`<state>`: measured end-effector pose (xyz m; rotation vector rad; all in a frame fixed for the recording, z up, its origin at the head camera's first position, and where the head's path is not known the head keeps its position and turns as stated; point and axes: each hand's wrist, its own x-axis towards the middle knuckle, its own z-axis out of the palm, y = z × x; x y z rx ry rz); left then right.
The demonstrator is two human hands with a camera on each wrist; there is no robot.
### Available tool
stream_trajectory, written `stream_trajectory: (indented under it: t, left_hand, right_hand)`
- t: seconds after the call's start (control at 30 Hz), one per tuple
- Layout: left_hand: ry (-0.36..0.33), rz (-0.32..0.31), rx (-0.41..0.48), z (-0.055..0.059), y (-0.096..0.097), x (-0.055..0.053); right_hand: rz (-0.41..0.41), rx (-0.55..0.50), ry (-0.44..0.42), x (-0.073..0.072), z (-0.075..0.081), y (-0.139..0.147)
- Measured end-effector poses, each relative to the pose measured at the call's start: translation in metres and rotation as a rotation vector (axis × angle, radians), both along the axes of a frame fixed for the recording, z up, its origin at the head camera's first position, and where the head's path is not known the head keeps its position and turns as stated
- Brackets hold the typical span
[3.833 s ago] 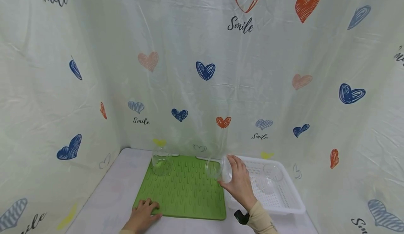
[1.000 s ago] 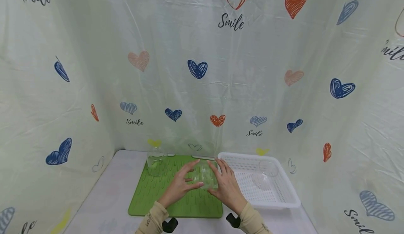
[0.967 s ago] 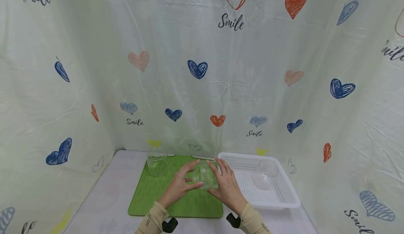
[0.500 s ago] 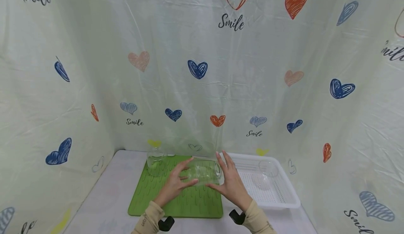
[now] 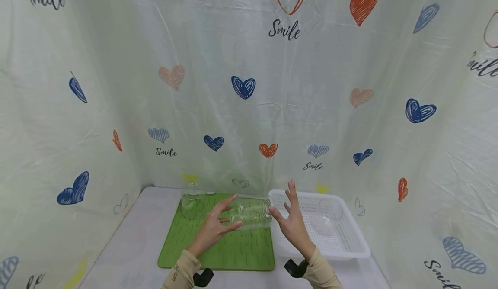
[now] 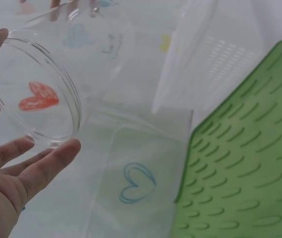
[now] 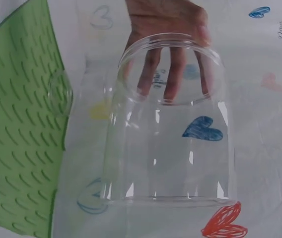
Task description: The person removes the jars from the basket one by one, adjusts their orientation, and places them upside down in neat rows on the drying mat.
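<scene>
A clear glass jar (image 5: 250, 211) lies sideways in the air over the green mat, its mouth to the left. My left hand (image 5: 214, 228) grips it by the mouth end. In the left wrist view, the thumb and fingers of that hand (image 6: 12, 183) sit around the round rim. Through the glass in the right wrist view, the left hand's (image 7: 166, 25) fingers show at the far end. My right hand (image 5: 293, 219) is spread with its fingers raised, thumb at the jar's base in the head view. It is out of sight in its own wrist view.
The green ridged mat (image 5: 241, 254) lies on a white-covered table. A second clear jar (image 5: 192, 200) stands at its back left. To the right is a white perforated basket (image 5: 359, 245) with clear glassware (image 5: 330, 211) inside. A heart-printed curtain (image 5: 218, 107) encloses the sides and back.
The right hand first held the jar beside the basket while the left rested on the mat. Then both hands held it; the right has since let go and spread, drawing slightly right.
</scene>
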<state>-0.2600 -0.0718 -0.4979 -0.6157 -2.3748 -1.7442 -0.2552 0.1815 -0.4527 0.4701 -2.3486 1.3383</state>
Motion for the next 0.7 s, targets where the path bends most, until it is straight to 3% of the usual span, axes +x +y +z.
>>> stream_trajectory:
  t: [0.13, 0.4, 0.7]
  left_hand:
    - [-0.004, 0.002, 0.012, 0.001, 0.0, 0.0]
    - [-0.008, -0.006, 0.015, 0.002, 0.0, 0.0]
    - [-0.003, -0.008, -0.014, 0.003, 0.0, 0.001]
  right_hand:
    - [0.034, -0.135, -0.111, -0.003, 0.003, 0.005]
    - [0.22, -0.545, -0.492, -0.008, 0.005, 0.018]
    - [0.406, -0.717, -0.749, -0.013, -0.007, 0.024]
